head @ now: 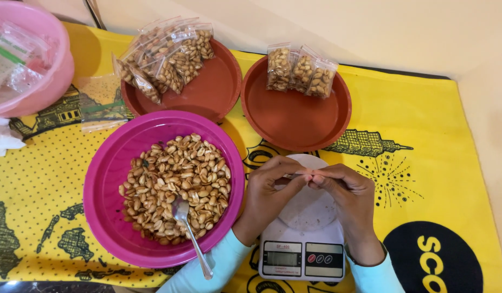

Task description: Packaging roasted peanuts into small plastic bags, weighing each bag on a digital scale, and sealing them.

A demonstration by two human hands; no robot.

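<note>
Just above the white kitchen scale (303, 239), the left hand (267, 192) and right hand (348, 195) meet fingertip to fingertip, each pinched shut on a small clear bag (301, 174) held over the scale's round platform. Beside them on the yellow-clothed desk (441, 163) sits a magenta bowl (107, 179) of peanuts (172, 182) with a spoon (188, 230), and behind are two brown trays (294, 122) bearing filled peanut bags (300, 70).

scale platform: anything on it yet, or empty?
Looks empty. The scale's round white platform shows no nuts; both hands pinch a small clear bag above it. The bag's contents: cannot tell.
</note>
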